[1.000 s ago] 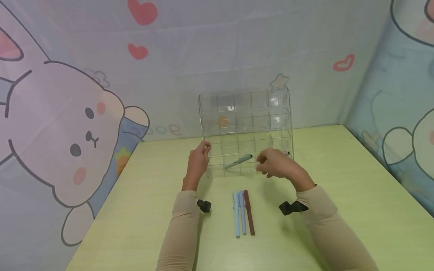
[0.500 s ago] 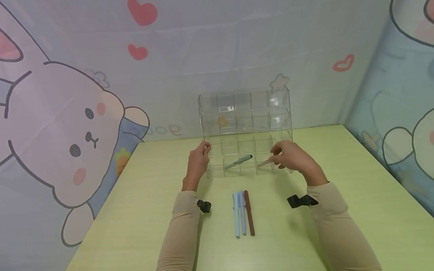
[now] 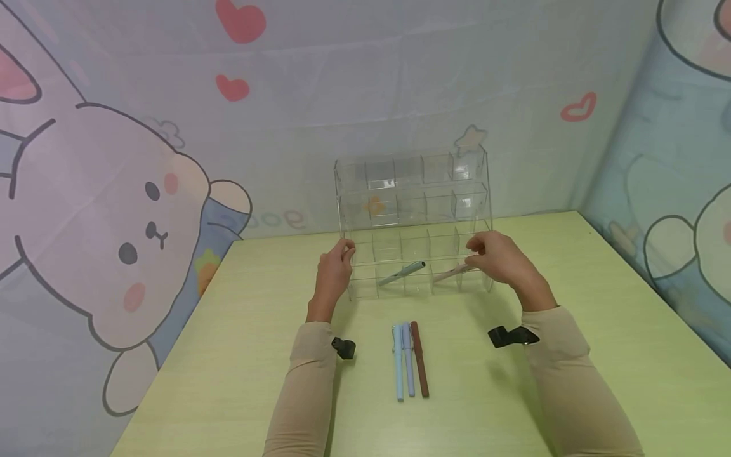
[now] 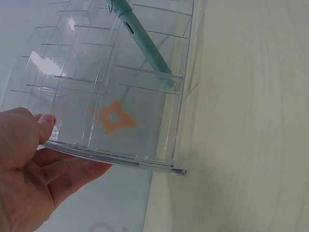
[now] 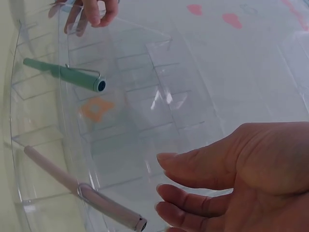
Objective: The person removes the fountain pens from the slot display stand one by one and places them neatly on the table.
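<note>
A clear acrylic rack with tiered rows of compartments stands towards the back of the table. My left hand pinches its left side edge, thumb on the inside and fingers beneath in the left wrist view. A green pen leans in the bottom row, left of its middle. Farther right in that row, a pale pink pen leans with its clip end up. Beside that end, my right hand hovers, fingers slightly bent and holding nothing; a gap separates them from the pen in the right wrist view.
Three capped pens lie side by side on the table in front of the rack: light blue, lavender and dark red. A printed cloth hangs close behind the rack.
The right hand has moved right and slightly back, letting go of the pink pen, which now leans in the bottom row. My left hand has stayed on the rack's edge.
</note>
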The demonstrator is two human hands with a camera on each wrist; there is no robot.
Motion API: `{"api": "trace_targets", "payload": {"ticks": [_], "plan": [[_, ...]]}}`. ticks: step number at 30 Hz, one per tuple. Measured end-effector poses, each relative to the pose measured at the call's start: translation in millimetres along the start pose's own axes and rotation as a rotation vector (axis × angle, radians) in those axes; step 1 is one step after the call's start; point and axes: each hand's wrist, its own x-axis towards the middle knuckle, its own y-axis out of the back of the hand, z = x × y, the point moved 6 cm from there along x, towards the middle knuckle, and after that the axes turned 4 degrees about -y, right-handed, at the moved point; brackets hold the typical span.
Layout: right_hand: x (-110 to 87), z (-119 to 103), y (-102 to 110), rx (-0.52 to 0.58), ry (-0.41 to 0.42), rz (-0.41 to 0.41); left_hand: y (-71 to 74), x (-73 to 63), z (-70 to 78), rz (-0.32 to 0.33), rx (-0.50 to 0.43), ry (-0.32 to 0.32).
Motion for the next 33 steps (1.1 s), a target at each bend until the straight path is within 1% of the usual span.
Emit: {"api": "trace_targets", "payload": {"ticks": [4, 9, 20, 26, 33], "plan": [[3.1, 8, 2, -0.017, -0.013, 0.012, 0.3, 0.0, 1.0, -0.004, -0.003, -0.003], [8.1, 16, -2, -0.012, -0.018, -0.007, 0.7, 0.0, 0.7, -0.001, 0.005, -0.002], [19.9, 29, -14, -0.027, 0.03, -0.025, 1.8, -0.1, 0.8, 0.014, 0.011, -0.023], [24.4, 34, -21, -0.015, 0.04, -0.066, 1.8, 0.3, 0.2, 0.015, 0.012, -0.023], [28.2, 39, -31, -0.045, 0.055, -0.115, 1.7, 0.3, 0.1, 0.021, 0.013, -0.034]]}}
